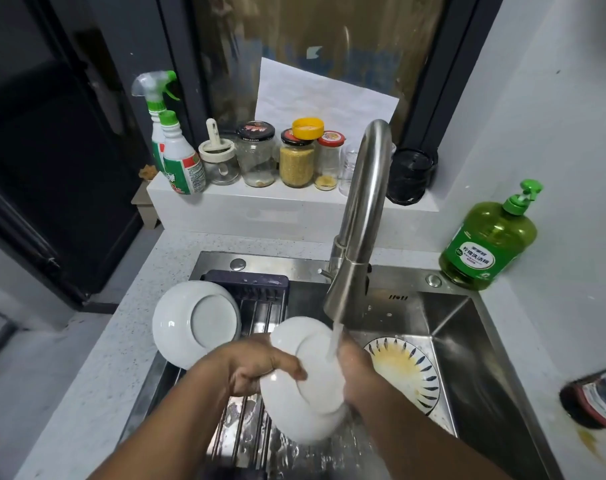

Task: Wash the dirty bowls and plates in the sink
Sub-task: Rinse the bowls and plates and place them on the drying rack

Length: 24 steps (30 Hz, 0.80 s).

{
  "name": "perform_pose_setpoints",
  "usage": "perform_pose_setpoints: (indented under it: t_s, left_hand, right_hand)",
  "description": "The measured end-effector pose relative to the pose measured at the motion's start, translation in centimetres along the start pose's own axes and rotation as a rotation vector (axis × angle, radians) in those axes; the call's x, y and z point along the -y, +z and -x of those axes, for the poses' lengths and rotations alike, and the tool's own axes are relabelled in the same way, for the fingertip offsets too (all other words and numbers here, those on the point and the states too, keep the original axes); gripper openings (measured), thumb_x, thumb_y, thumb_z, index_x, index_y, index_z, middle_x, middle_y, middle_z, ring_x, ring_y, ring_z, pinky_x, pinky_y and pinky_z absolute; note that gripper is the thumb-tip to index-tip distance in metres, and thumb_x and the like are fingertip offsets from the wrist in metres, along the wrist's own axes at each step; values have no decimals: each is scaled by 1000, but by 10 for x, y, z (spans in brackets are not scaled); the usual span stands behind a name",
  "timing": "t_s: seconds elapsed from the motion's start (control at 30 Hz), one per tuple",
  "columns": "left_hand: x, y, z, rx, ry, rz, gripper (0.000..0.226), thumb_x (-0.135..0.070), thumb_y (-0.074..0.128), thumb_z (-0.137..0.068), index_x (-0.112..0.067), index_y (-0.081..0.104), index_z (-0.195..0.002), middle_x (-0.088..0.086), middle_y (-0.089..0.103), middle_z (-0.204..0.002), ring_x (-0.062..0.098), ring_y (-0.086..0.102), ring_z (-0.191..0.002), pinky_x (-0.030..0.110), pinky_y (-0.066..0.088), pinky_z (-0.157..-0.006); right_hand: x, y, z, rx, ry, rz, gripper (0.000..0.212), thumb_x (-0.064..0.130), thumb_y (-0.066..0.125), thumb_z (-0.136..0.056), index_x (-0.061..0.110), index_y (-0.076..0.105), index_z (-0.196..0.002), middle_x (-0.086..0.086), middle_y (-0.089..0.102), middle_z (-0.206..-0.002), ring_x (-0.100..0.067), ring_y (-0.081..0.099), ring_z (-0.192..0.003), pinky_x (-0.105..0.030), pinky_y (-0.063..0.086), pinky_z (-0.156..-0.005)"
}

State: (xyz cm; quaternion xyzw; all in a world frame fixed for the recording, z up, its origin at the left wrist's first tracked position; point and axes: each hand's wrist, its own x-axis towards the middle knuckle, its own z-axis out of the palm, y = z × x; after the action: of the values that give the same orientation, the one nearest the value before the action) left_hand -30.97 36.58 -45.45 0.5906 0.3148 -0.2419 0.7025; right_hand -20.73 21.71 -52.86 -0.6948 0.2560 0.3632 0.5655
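I hold a white plate (312, 393) over the steel sink (467, 341), its underside turned up toward me. Water runs from the steel faucet (355, 271) onto the plate's upper right edge. My left hand (256, 365) grips the plate's left rim, thumb lying across its underside. My right hand (355, 367) is against the plate's right side under the stream; its fingers are hidden behind the plate. A patterned plate with yellow smears (409, 370) lies in the basin. A white bowl (195, 322) rests upside down on the drying rack (260, 296).
A green dish soap bottle (490, 240) stands at the sink's back right corner. Jars (296, 161) and spray bottles (169, 140) line the sill behind. A dark jar (594, 398) lies on the right counter beside a yellow spill (587, 438).
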Motion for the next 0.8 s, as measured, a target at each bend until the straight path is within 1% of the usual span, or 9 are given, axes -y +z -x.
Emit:
perform_pose_setpoints:
  t_s: [0.07, 0.13, 0.23, 0.33, 0.43, 0.53, 0.63, 0.73, 0.8]
  left_hand:
    - [-2, 3, 1, 17, 70, 25, 66, -2, 93, -61, -3, 65, -121, 20, 74, -111, 40, 71, -105, 61, 53, -95]
    - [9, 15, 2, -78, 183, 144, 71, -4, 94, -62, -11, 62, -124, 15, 75, -112, 37, 72, -104, 56, 58, -88]
    - [41, 44, 3, -223, 241, 215, 79, -8, 99, -51, -10, 62, -121, 14, 76, -106, 36, 73, -100, 52, 61, -84]
    - [56, 55, -3, -314, 254, 181, 75, -2, 97, -50, -9, 63, -117, 12, 76, -104, 33, 73, -97, 46, 63, -76]
    - [45, 50, -9, -285, 264, 1, 67, -3, 94, -49, -11, 66, -109, 8, 75, -100, 26, 72, -93, 39, 63, -74]
    - [32, 52, -12, -261, 278, -200, 49, 2, 83, -57, -12, 68, -101, 4, 75, -89, 21, 71, -82, 38, 62, -70]
    - [29, 61, -11, -234, 315, -276, 33, 10, 60, -88, -9, 67, -114, -3, 74, -97, 10, 70, -85, 22, 60, -72]
    - [34, 54, -6, -188, 277, -198, 38, 14, 71, -69, -9, 71, -99, 1, 76, -91, 15, 70, -86, 34, 60, -77]
    - [38, 43, -2, -157, 220, -55, 54, 6, 84, -53, -9, 71, -103, 5, 78, -94, 25, 71, -95, 42, 59, -86]
  right_hand:
    - [-6, 3, -11, 73, 60, 36, 81, 84, 67, -61, 16, 71, -104, -16, 73, -101, -40, 70, -92, -55, 54, -89]
    - [-9, 0, -15, 133, 61, -25, 57, 61, 61, -85, 12, 68, -113, -17, 71, -111, -42, 65, -102, -56, 51, -93]
    - [-16, -3, -22, 46, 186, -167, 73, 72, 47, -80, 12, 60, -119, -19, 63, -121, -44, 57, -109, -60, 44, -96]
    - [-21, 1, -43, 7, 39, -127, 75, 73, 45, -73, 10, 63, -108, -20, 67, -111, -42, 60, -104, -55, 45, -97]
    - [-5, 9, -16, -48, -119, 1, 58, 63, 39, -85, 12, 67, -92, -15, 70, -97, -35, 65, -99, -51, 48, -98]
    - [0, 24, 12, -91, -364, 354, 50, 52, 45, -93, 16, 59, -126, -11, 61, -127, -35, 58, -118, -41, 47, -101]
    - [-7, 40, 34, -184, -389, 395, 75, 67, 58, -74, 31, 49, -139, -2, 45, -147, -30, 49, -132, -48, 44, -107]
    - [3, 34, 40, -232, -352, 460, 55, 68, 61, -68, 28, 60, -105, -1, 62, -120, -25, 63, -105, -42, 55, -93]
    - [20, 18, 30, -175, -282, 508, 43, 58, 59, -86, 17, 63, -95, -6, 68, -104, -26, 67, -89, -34, 57, -80]
